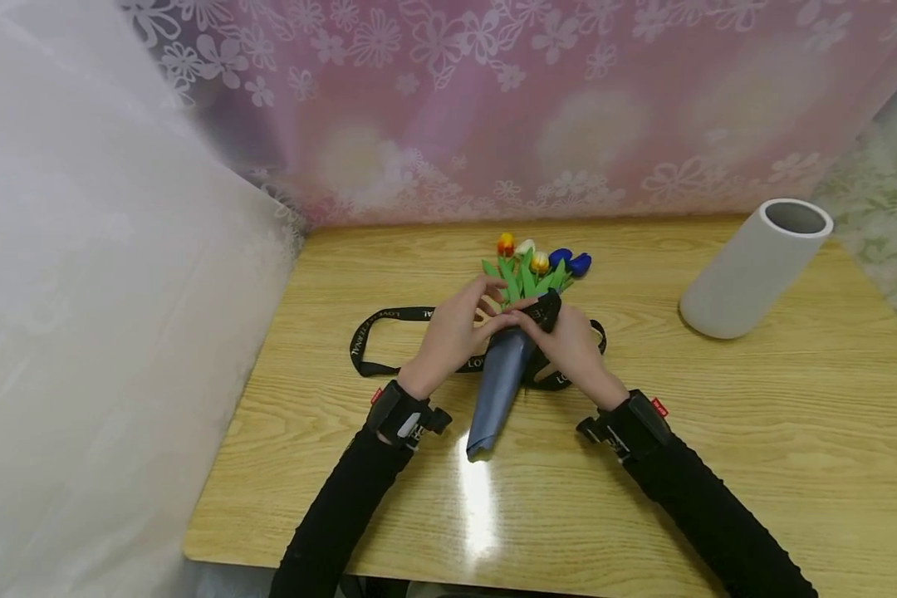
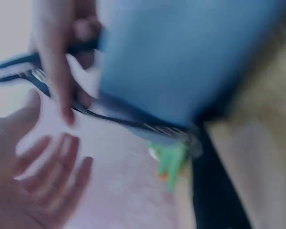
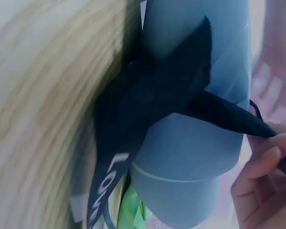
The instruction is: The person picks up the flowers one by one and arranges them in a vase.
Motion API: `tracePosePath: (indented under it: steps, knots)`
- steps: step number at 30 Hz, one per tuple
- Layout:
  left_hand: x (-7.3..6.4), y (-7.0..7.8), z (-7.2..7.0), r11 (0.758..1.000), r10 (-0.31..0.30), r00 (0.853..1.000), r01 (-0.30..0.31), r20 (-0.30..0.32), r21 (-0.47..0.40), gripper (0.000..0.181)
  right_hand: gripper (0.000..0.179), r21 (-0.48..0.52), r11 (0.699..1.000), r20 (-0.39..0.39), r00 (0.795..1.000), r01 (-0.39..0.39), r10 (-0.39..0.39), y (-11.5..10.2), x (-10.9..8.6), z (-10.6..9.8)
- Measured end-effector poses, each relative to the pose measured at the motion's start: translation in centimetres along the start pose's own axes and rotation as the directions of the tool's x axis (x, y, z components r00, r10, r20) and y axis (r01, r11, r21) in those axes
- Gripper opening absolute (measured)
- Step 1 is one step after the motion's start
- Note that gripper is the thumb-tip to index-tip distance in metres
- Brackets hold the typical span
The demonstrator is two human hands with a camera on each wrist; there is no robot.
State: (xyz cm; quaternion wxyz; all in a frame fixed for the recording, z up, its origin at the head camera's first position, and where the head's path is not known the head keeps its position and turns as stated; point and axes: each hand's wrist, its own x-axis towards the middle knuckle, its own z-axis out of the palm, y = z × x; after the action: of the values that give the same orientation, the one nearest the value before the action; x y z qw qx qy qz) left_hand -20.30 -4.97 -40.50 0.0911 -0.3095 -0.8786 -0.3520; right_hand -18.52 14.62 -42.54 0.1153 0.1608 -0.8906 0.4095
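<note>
A small bouquet of tulips (image 1: 540, 262), with orange, white, yellow and blue heads, lies on the table in blue-grey wrapping paper (image 1: 497, 386). Black ribbon (image 3: 133, 112) with white lettering crosses round the wrapping; a loop of it spreads to the left on the tabletop. My right hand (image 1: 574, 347) pinches one part of the ribbon between thumb and fingers, seen closely in the right wrist view. On the bouquet's left side is my left hand (image 1: 452, 328), its fingers spread and loosely bent beside the ribbon, gripping nothing visible. Blur softens the left wrist view.
A white cylindrical vase (image 1: 747, 274) leans in the view at the right of the wooden table (image 1: 718, 465). Behind the table hangs a pink flowered curtain (image 1: 448, 108); a white sheet (image 1: 105, 291) hangs along the left side.
</note>
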Motion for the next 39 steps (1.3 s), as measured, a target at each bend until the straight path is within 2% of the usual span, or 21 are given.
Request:
tracePosePath:
  steps: [3,5,7,9,11,14,16,18,20,22,24,25,27,29,30,32,35,37,39]
  knots:
    - [-1.0,-1.4,0.5,0.988,-0.103,0.990,0.090,0.102,0.127,0.046,0.020,0.068,0.997,-0.066,0.997,0.031,-0.026,0.1,0.0,-0.3]
    - [-1.5,-2.2,0.9,0.978,-0.133,0.976,0.101,0.173,0.180,0.037,0.019,0.114,0.992,-0.095,0.995,0.046,-0.035,0.3,-0.1,-0.4]
    - [-1.7,-2.8,1.1,0.973,-0.132,0.971,0.089,0.201,0.212,0.025,0.020,0.147,0.988,-0.094,0.995,0.047,-0.033,0.3,-0.2,-0.5]
    - [-1.5,-2.9,1.1,0.971,-0.124,0.979,0.085,0.164,0.224,0.016,0.027,0.145,0.989,-0.057,0.998,0.036,-0.027,0.4,-0.2,-0.5]
    - [-1.1,-2.4,0.9,0.974,-0.100,0.991,0.080,0.089,0.211,0.012,0.038,0.118,0.993,-0.002,1.000,0.012,-0.012,0.4,-0.2,-0.5]
    - [0.1,-0.7,0.2,0.991,-0.016,1.000,0.016,-0.002,0.133,0.013,0.051,0.067,0.997,0.081,0.996,-0.040,0.035,0.5,-0.4,-0.5]
    - [0.8,0.7,-0.2,0.996,0.078,0.996,-0.076,-0.034,0.049,0.016,0.045,0.061,0.994,0.102,0.991,-0.089,0.083,0.5,-0.5,-0.5]
    - [1.4,1.8,-0.6,0.986,0.163,0.985,-0.163,-0.049,-0.012,0.020,0.027,0.086,0.987,0.081,0.988,-0.139,0.132,0.5,-0.6,-0.6]
    - [1.6,2.4,-0.7,0.979,0.196,0.979,-0.198,-0.058,-0.041,0.027,0.020,0.159,0.976,0.032,0.989,-0.150,0.147,0.4,-0.6,-0.8]
    - [1.5,2.3,-0.5,0.986,0.162,0.986,-0.164,-0.045,-0.026,0.037,0.018,0.300,0.949,-0.018,0.994,-0.096,0.106,0.2,-0.5,-1.1]
    - [1.0,1.6,-0.1,0.997,0.076,0.997,-0.076,0.009,0.031,0.047,0.019,0.410,0.912,-0.071,0.997,-0.001,0.033,0.1,-0.4,-1.4]
    - [0.8,1.1,0.1,0.997,0.022,0.999,-0.025,0.043,0.070,0.049,0.021,0.454,0.890,-0.093,0.996,0.049,-0.008,0.0,-0.4,-1.6]
    - [0.2,0.1,0.6,0.986,-0.071,0.992,0.054,0.104,0.158,0.046,0.023,0.500,0.859,-0.118,0.991,0.112,-0.061,-0.1,-0.3,-1.8]
    - [-0.1,-0.7,1.1,0.971,-0.130,0.982,0.098,0.136,0.219,0.040,0.024,0.486,0.864,-0.128,0.989,0.131,-0.078,-0.1,-0.4,-1.9]
    - [-0.2,-1.1,1.3,0.967,-0.146,0.980,0.113,0.132,0.228,0.036,0.024,0.478,0.869,-0.124,0.989,0.129,-0.078,-0.1,-0.5,-1.9]
    - [-0.1,-1.5,1.4,0.967,-0.156,0.983,0.132,0.096,0.219,0.031,0.024,0.471,0.875,-0.102,0.992,0.112,-0.072,0.0,-0.5,-1.8]
    - [0.4,-1.3,1.3,0.979,-0.143,0.990,0.139,0.012,0.149,0.024,0.028,0.486,0.872,-0.049,0.998,0.051,-0.031,0.3,-0.5,-1.5]
    - [0.7,-0.8,1.0,0.990,-0.101,0.994,0.104,-0.034,0.098,0.021,0.040,0.452,0.892,0.007,1.000,-0.012,0.010,0.5,-0.4,-1.1]
    - [1.1,-0.2,0.9,0.999,-0.027,0.998,0.030,-0.059,0.041,0.018,0.048,0.415,0.905,0.068,0.996,-0.088,0.066,0.7,-0.4,-0.8]
